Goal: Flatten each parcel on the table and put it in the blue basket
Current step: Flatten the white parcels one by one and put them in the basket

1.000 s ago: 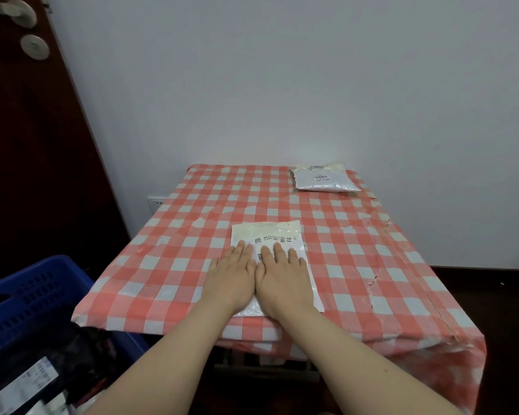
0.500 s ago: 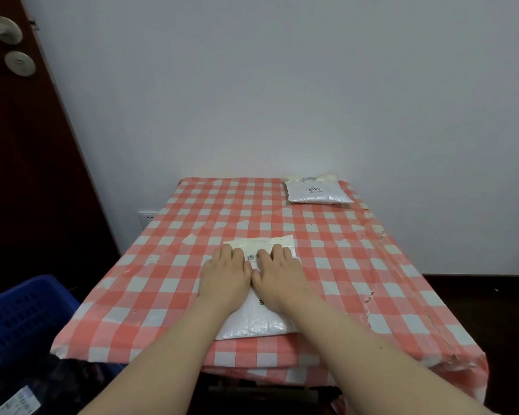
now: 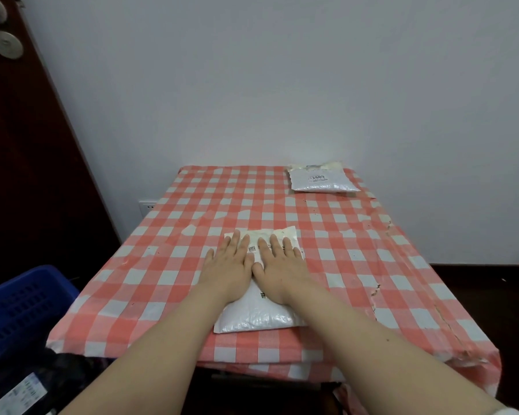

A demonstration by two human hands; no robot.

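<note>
Along the back: white wall [image 3: 282, 85], plain. Left side: dark door [image 3: 22, 175], two metal fittings [image 3: 5, 44] at its top corner. Centre: table [image 3: 252, 372], covered by a red-and-white checked cloth [image 3: 150, 280], torn along the right edge. Lower left, beside the table's near corner: blue basket [image 3: 22, 310], slotted wall, holding dark items and a labelled packet [image 3: 19, 396]. Near parcel [image 3: 258, 316]: white plastic mailer, lying on the cloth close to the front edge, printed label facing up. Far parcel [image 3: 322, 181]: white mailer, at the table's back right corner, well apart from the first. Left hand [image 3: 228, 265] and right hand [image 3: 279, 268]: side by side, thumbs touching, palms down, fingers straight, pressing on the near parcel's far half; neither grips anything. Socket [image 3: 147, 205]: white, low on the wall, just left of the table.
</note>
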